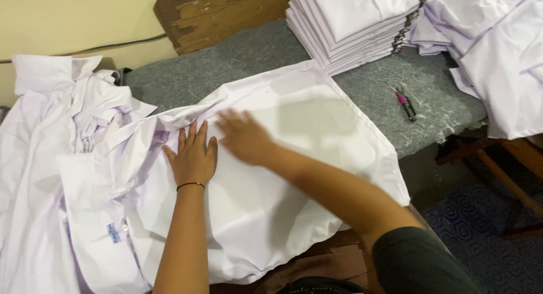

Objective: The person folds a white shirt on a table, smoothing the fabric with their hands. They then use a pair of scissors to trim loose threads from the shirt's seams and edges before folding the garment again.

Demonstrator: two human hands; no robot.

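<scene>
Figure. Smoothing a white shirt [294,158] laid flat on the grey felt-covered table [249,62]. The left hand [192,155] lay palm down on the cloth, fingers spread and slightly fanned, gripping nothing; a thin dark band circled its wrist. The right hand [244,136], blurred by motion, also rested open and flat just beside it, nothing pinched between its fingers. Both hands sat near the shirt's left portion, where the fabric bunched into folds against a heap of loose white shirts [51,158]. A stack of folded shirts [350,22] stood at the far edge of the table, with further white garments [498,56] to the right and a small pink-handled thread snip [405,103] lying apart on the felt. To do this step well, it appeared that one palm should anchor the cloth while the other swept outward from it toward the free edge, so that creases were pushed off and not trapped beneath the hands.
</scene>
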